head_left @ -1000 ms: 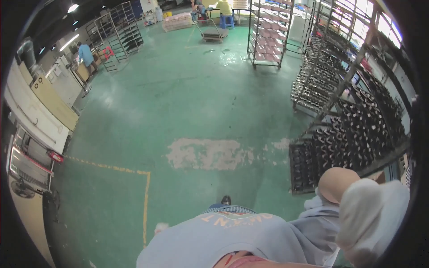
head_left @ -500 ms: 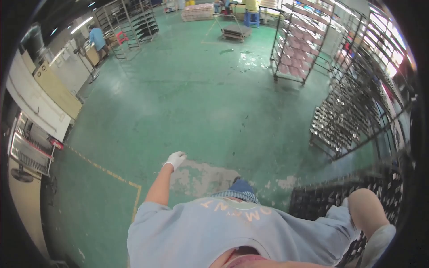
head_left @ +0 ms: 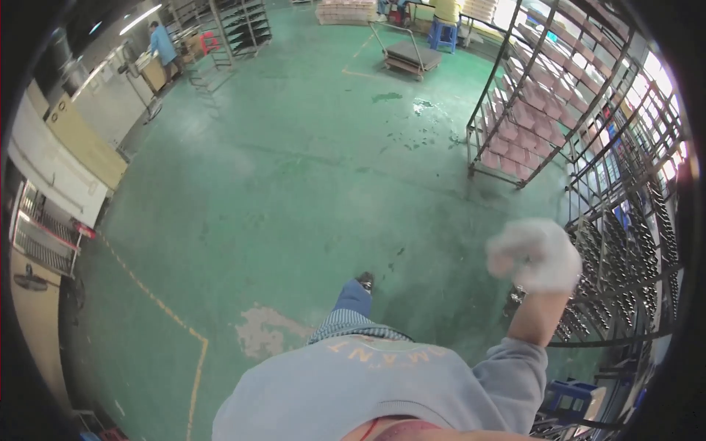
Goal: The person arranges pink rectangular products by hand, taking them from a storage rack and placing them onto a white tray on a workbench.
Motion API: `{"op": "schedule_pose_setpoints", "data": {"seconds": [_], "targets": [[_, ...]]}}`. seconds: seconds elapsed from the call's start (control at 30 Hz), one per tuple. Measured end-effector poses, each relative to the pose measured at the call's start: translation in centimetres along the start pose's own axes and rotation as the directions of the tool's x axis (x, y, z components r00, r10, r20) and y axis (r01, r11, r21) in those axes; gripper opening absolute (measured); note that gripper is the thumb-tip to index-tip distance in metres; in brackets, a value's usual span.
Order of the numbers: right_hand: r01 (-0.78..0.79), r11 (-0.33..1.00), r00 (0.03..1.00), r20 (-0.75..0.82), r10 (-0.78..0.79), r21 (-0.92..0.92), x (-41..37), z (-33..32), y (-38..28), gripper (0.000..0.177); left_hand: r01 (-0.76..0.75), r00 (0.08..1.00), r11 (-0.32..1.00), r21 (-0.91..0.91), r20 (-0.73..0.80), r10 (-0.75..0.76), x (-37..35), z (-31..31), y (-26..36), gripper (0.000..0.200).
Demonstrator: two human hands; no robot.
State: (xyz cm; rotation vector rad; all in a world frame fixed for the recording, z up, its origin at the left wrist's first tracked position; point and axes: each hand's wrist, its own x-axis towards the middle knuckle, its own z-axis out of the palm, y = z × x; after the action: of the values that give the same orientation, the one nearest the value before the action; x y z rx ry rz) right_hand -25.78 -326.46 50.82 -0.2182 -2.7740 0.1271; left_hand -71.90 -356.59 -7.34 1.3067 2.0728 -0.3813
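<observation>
My right hand [head_left: 535, 253], in a white glove, is raised in front of me on the right, blurred by motion. Its fingers look bent, but the smear hides whether they are apart or closed. I make out no object in it. Nearest to it, behind and to the right, stand racks hung with rows of small shiny dark parts [head_left: 607, 275]. My left hand is out of view. Below my striped garment, one blue trouser leg and a dark shoe [head_left: 365, 281] show on the green floor [head_left: 294, 198].
A tall wheeled rack of pinkish trays [head_left: 526, 121] stands ahead right. Farther off are a flat cart [head_left: 412, 57], a blue stool [head_left: 443, 33] and wet patches. A person in blue [head_left: 162, 45] stands by machines along the left. A blue crate [head_left: 570, 400] is low on the right.
My right hand has swung forward and up into view, while my left hand has dropped out of sight. The tray rack and cart appear closer, and a shoe now shows in front.
</observation>
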Motion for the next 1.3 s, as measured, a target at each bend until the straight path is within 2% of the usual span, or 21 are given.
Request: {"op": "schedule_pose_setpoints", "data": {"seconds": [0.03, 0.07, 0.1, 0.13, 0.23, 0.33, 0.43, 0.53, 0.6, 0.63, 0.7, 0.73, 0.8, 0.83, 0.87, 0.9, 0.93, 1.0, 1.1, 1.2, 1.3], "targets": [[-0.144, 0.966, 0.99, 0.04, 0.139, 0.217, -0.7, 0.9, 5.4, 0.015, -0.005, 0.999, 1.0, -0.02, -0.034, 0.004, 2.7, -2.8, 0.5, 0.03], [-0.38, 0.811, 0.918, 0.075, 0.389, 0.445, -0.9, 2.4, 9.2, 0.019, -0.012, 0.998, 0.999, -0.039, -0.066, 0.009, 5.2, -5.5, 1.8, 0.03], [-0.545, 0.558, 0.79, 0.159, 0.593, 0.626, -0.4, 3.4, 12.9, 0.023, -0.024, 0.994, 0.998, -0.062, -0.108, 0.017, 8.0, -9.2, 2.9, 0.03], [-0.602, 0.397, 0.701, 0.22, 0.678, 0.693, -0.1, 4.6, 16.6, 0.026, -0.04, 0.989, 0.995, -0.088, -0.142, 0.027, 10.7, -12.5, 4.5, 0.03], [-0.738, 0.025, 0.349, 0.351, 0.869, 0.674, -1.0, 9.8, 26.5, 0.031, -0.088, 0.972, 0.981, -0.174, -0.229, 0.047, 17.7, -19.7, 9.9, 0.033], [-0.812, -0.173, 0.117, 0.446, 0.888, 0.558, -6.8, 16.2, 33.2, 0.033, -0.131, 0.947, 0.968, -0.215, -0.316, 0.058, 24.9, -29.6, 14.1, 0.037], [-0.722, -0.442, -0.138, 0.515, 0.846, 0.533, -15.7, 25.4, 36.5, 0.031, -0.191, 0.929, 0.955, -0.226, -0.355, 0.102, 30.7, -44.7, 24.3, 0.042], [-0.904, -0.238, -0.01, 0.541, 0.841, 0.354, -28.0, 38.6, 37.2, 0.025, -0.139, 0.92, 0.768, -0.625, -0.369, -0.134, 38.4, -54.0, 32.8, 0.045], [-0.881, -0.436, -0.229, 0.638, 0.735, 0.185, -31.0, 42.3, 40.2, 0.021, -0.096, 0.936, 0.735, -0.671, -0.312, -0.163, 45.3, -55.7, 35.8, 0.045], [-0.881, -0.453, -0.262, 0.659, 0.705, 0.134, -31.8, 42.8, 43.5, 0.02, -0.074, 0.933, 0.713, -0.697, -0.301, -0.198, 47.0, -54.9, 37.1, 0.048], [-0.924, -0.373, -0.239, 0.633, 0.736, 0.085, -30.0, 40.7, 56.4, 0.018, -0.167, 0.958, 0.947, -0.275, -0.273, 0.089, 49.5, -53.9, 41.2, 0.036], [-0.939, -0.336, -0.22, 0.628, 0.747, 0.07, -27.7, 39.7, 62.1, 0.017, -0.209, 0.96, 0.978, -0.025, -0.197, 0.201, 50.3, -54.2, 42.3, 0.031], [-0.957, -0.289, -0.211, 0.627, 0.75, 0.023, -23.8, 36.6, 69.7, 0.016, -0.331, 0.941, 0.834, 0.441, 0.094, 0.324, 50.2, -53.3, 43.7, 0.026], [-0.992, -0.109, -0.048, 0.59, 0.806, 0.068, -19.7, 30.8, 76.6, 0.013, -0.385, 0.923, 0.832, 0.399, 0.189, 0.336, 52.4, -49.7, 41.8, 0.03], [-0.988, -0.05, 0.03, 0.499, 0.866, 0.147, -16.0, 27.2, 82.4, 0.016, -0.213, 0.966, 0.974, 0.079, 0.167, 0.198, 54.4, -44.4, 38.8, 0.04], [-0.975, 0.01, 0.099, 0.393, 0.914, 0.222, -12.8, 25.1, 87.1, 0.021, -0.014, 0.979, 0.969, -0.247, 0.192, 0.063, 55.8, -39.2, 36.7, 0.05], [-0.966, 0.044, 0.132, 0.339, 0.931, 0.253, -9.9, 23.8, 91.1, 0.023, 0.091, 0.975, 0.912, -0.401, 0.222, 0.0, 56.5, -36.8, 36.4, 0.055], [-0.927, 0.102, 0.175, 0.177, 0.968, 0.362, -5.0, 20.2, 100.9, 0.028, 0.084, 0.992, 0.961, -0.263, 0.108, -0.057, 58.8, -37.3, 38.8, 0.046], [-0.896, 0.046, 0.113, 0.127, 0.985, 0.441, 2.0, 14.2, 112.1, 0.038, -0.002, 0.999, 0.999, 0.045, -0.046, 0.004, 63.5, -42.7, 41.5, 0.033], [-0.858, -0.009, -0.029, -0.03, 0.999, 0.514, 4.1, 11.8, 121.6, 0.046, -0.15, 0.956, 0.893, 0.424, -0.167, 0.24, 72.0, -53.3, 40.7, 0.021], [-0.776, -0.077, -0.188, -0.114, 0.976, 0.626, 5.2, 7.7, 129.6, 0.052, -0.173, 0.831, 0.711, 0.682, -0.285, 0.477, 79.6, -65.3, 42.1, 0.011]]}}
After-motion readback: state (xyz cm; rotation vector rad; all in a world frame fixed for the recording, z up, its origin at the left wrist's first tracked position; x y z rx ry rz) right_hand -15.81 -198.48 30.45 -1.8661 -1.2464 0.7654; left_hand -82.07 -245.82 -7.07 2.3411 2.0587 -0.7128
